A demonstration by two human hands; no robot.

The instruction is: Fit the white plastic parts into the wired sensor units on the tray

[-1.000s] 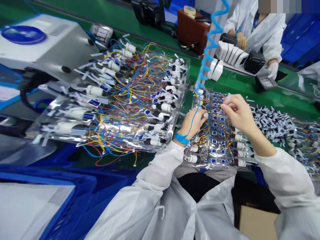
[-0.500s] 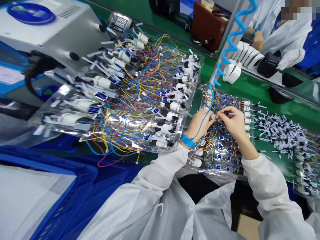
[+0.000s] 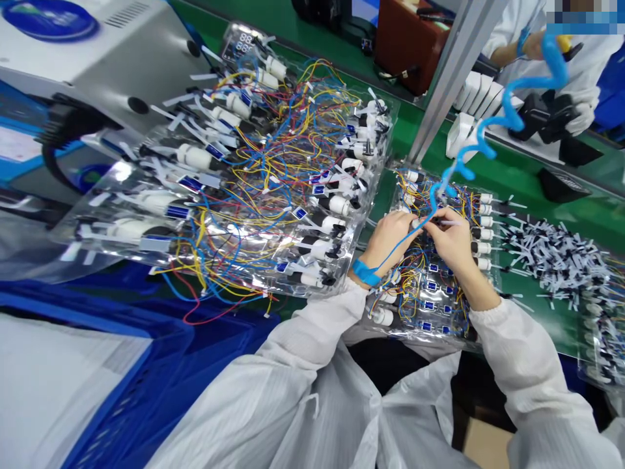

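Note:
Over a clear plastic tray (image 3: 413,332) of small wired parts, both my hands meet fingertip to fingertip. My left hand (image 3: 390,240), a blue strap (image 3: 366,273) round its wrist, is closed on a small white cylindrical part (image 3: 415,223), mostly covered by the fingers. My right hand (image 3: 450,240) pinches a small piece with a thin whitish strip (image 3: 450,223) sticking out, pressed close to the white part. Whether the two pieces are joined cannot be made out. Blue modules and white cylinders with coloured wires lie in rows in the tray.
A larger clear tray (image 3: 229,270) of white cylinders and tangled wires lies left. Black pieces with white strips (image 3: 556,260) are heaped right. A coiled blue cord (image 3: 512,117) hangs ahead near a metal post (image 3: 446,85). Across the bench a co-worker's gloved hand (image 3: 583,114) holds a black part.
My hands stay together in nearly the same place, the right fingers slightly shifted. The coiled cord has swung right. The co-worker's bare hand has risen, and the view has shifted a little.

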